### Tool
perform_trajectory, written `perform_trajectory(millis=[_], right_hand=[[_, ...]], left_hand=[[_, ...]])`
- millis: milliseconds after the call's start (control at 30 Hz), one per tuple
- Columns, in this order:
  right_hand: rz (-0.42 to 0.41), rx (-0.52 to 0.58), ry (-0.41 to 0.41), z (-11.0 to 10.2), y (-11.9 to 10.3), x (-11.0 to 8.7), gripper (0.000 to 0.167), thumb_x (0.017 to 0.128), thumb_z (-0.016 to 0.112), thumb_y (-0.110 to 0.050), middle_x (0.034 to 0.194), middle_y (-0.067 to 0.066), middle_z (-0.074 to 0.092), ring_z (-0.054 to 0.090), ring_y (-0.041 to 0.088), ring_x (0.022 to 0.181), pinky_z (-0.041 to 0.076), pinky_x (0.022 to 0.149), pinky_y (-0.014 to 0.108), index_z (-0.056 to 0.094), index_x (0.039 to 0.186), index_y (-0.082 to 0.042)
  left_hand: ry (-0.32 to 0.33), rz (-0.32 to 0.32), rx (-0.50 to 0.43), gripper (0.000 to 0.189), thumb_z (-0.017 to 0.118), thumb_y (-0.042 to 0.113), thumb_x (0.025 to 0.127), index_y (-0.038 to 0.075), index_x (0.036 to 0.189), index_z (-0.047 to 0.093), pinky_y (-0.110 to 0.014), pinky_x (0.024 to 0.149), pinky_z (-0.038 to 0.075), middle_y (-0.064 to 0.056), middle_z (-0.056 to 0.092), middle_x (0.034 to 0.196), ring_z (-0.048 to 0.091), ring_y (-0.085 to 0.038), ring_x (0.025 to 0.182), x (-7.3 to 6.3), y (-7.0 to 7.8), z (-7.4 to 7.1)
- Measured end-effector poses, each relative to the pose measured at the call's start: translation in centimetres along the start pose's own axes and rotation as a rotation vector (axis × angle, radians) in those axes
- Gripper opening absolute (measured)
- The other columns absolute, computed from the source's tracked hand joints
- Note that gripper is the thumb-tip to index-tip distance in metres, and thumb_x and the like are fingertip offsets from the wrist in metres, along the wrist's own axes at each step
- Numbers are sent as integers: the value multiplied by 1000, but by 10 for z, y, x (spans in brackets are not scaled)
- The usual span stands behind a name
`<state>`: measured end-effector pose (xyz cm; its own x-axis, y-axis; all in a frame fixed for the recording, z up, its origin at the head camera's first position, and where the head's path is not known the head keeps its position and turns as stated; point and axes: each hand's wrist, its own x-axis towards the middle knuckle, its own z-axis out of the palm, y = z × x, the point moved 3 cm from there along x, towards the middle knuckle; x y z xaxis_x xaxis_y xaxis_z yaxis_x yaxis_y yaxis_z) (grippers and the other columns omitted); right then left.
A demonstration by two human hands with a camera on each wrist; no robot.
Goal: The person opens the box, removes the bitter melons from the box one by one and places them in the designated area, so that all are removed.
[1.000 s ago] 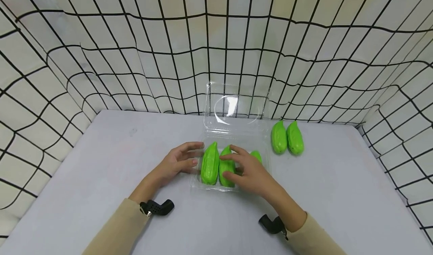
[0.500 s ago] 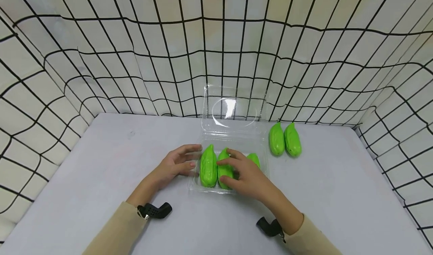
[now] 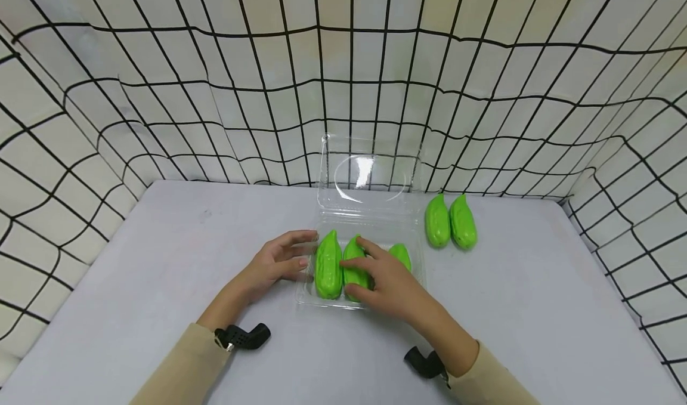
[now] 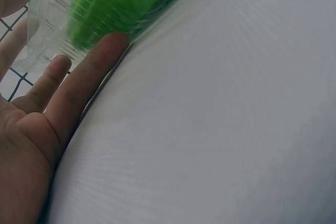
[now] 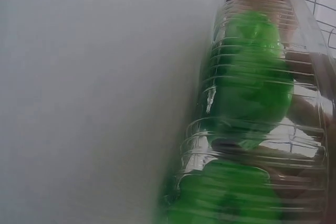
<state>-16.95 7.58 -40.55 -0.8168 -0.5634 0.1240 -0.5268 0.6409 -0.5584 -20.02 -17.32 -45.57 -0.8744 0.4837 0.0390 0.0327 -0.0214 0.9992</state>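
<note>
A clear plastic clamshell box stands on the table with its lid raised behind it. Inside lie glossy, bright green, elongated fruits with pointed tips: a left one, a middle one and one farther right, partly hidden behind my hand. My left hand rests along the box's left side, fingers extended, one fingertip at its wall in the left wrist view. My right hand curls over the middle fruit, fingertips at its upper part and left edge, thumb near its lower end; through the clear wall, several fingers show.
Two more green fruits lie side by side on the white table, just right of the box. A black wire grid over a pale backing encloses the back and sides, close behind the lid.
My right fingers have shifted slightly left and toward me over the middle fruit. My left hand keeps its place at the box. The whole head view has drifted a little.
</note>
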Motion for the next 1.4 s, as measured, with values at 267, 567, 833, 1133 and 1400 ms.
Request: perform_trajectory(millis=[267,567,833,1133,1400], right_hand=[[6,21,11,-1,-2,-1,33,87,77,-32,156,14,40,51,36,133,49,105,52,73,118,-22],[4,90,49,-3,0,0,31,85,77,-31,152,11,46,50,34,135,48,105,53,74,115,-23],[76,405,90,-17,5,-1,31,89,76,-29,154,1,42,46,25,138,56,97,40,71,119,-24],[155,754,165,-49,19,-4,32,92,71,-16,153,1,44,56,36,128,55,98,37,67,123,-14],[193,929,231,-75,30,-11,30,90,58,-2,151,1,47,59,29,122,55,89,26,62,118,-12]], left_hand=[[0,-2,2,55,61,8,96,10,148,44,-47,89,60,-15,36,156,39,-41,141,-1,1,1],[12,-16,22,56,62,10,95,11,148,44,-43,91,59,-15,38,156,38,-40,141,-2,-1,-1],[0,1,-7,57,62,8,95,7,148,42,-48,89,59,-18,36,156,39,-42,141,-2,-1,0],[3,-5,-7,58,62,6,94,6,148,43,-49,88,60,-18,36,156,40,-40,140,-1,1,0],[10,5,11,56,62,6,94,9,147,45,-48,87,60,-16,37,155,40,-41,140,-1,0,0]])
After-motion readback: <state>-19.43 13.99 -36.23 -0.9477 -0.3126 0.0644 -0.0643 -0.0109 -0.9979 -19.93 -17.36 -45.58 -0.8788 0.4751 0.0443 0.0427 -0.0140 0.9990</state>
